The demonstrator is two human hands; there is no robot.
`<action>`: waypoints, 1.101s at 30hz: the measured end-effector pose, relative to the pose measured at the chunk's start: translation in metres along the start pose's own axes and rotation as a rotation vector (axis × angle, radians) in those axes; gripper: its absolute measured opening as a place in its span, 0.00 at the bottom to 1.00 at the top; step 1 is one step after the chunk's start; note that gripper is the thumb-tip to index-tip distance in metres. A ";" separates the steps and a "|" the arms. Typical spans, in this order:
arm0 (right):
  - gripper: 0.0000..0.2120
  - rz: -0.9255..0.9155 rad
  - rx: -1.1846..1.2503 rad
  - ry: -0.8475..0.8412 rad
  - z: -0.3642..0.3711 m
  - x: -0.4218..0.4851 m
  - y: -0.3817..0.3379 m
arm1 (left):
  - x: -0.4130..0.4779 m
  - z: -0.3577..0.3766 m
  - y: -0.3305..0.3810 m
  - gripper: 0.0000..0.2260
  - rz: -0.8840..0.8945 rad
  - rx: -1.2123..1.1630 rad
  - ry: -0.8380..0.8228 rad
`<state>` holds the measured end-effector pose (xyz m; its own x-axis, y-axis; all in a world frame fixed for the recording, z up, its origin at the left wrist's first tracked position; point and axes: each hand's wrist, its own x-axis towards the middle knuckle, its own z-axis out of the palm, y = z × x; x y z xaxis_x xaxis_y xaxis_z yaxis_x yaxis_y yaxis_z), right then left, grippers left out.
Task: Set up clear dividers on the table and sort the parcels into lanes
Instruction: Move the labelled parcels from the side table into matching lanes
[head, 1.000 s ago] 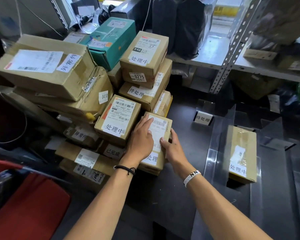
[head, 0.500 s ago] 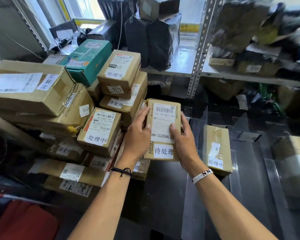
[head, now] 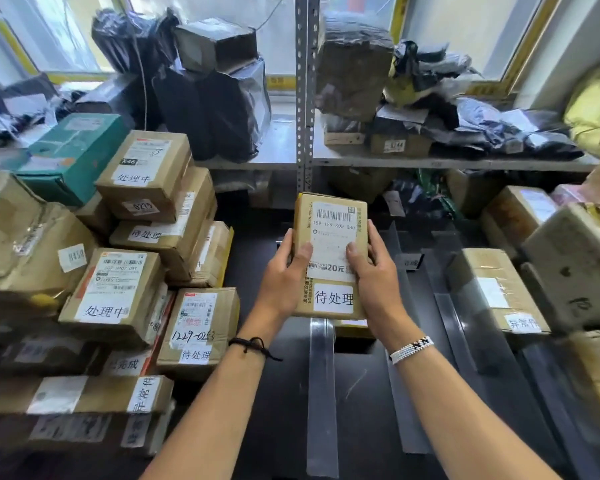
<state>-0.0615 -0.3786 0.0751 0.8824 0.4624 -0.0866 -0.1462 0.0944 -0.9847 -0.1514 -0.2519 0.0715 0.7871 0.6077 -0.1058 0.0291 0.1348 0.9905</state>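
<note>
Far left: a heap of brown cardboard parcels [head: 32,258] with white labels, stacked several deep on the dark table [head: 361,393]. Toward the back of the heap, a teal cardboard box [head: 73,154], just beside a brown box marked X46 [head: 146,174]. Lower down, a brown box with a long printed label and 处理中 sticker [head: 115,292], and touching it on the right, a brown box with handwritten 1229 [head: 198,330].

Behind these, black plastic-wrapped bundles [head: 215,105] on a grey metal shelf [head: 278,150], just left of a perforated grey upright [head: 303,98].

Centre: left grip [head: 281,275], black cord bracelet [head: 250,346] at the wrist, curled round the left edge of a small brown cardboard parcel with a barcode label and white 待处理 sticker [head: 329,237], thumb pressed on the labelled face. Right grip [head: 374,282], white beaded bracelet [head: 411,349] at the wrist, clamped the same way on the right edge. Parcel raised off the table between both, label toward the camera, above the far end of a clear plastic divider strip [head: 321,393].

Further right: more clear divider strips [head: 456,327] on the table, marking lanes. In one lane, a brown cardboard parcel with a 异常件 sticker [head: 492,289]. Far right, blurred pale parcels [head: 575,268], and higher up a yellow sack [head: 593,109].
</note>
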 end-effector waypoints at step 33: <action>0.37 0.134 -1.142 -0.195 -0.007 -0.008 0.109 | 0.085 -0.036 -0.157 0.19 -0.362 0.253 0.117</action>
<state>-0.0817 -0.3780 -0.0326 0.7921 0.5458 -0.2734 0.3421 -0.7678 -0.5417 -0.1112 -0.1932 -0.0965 0.6240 0.6433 -0.4437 0.4504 0.1679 0.8769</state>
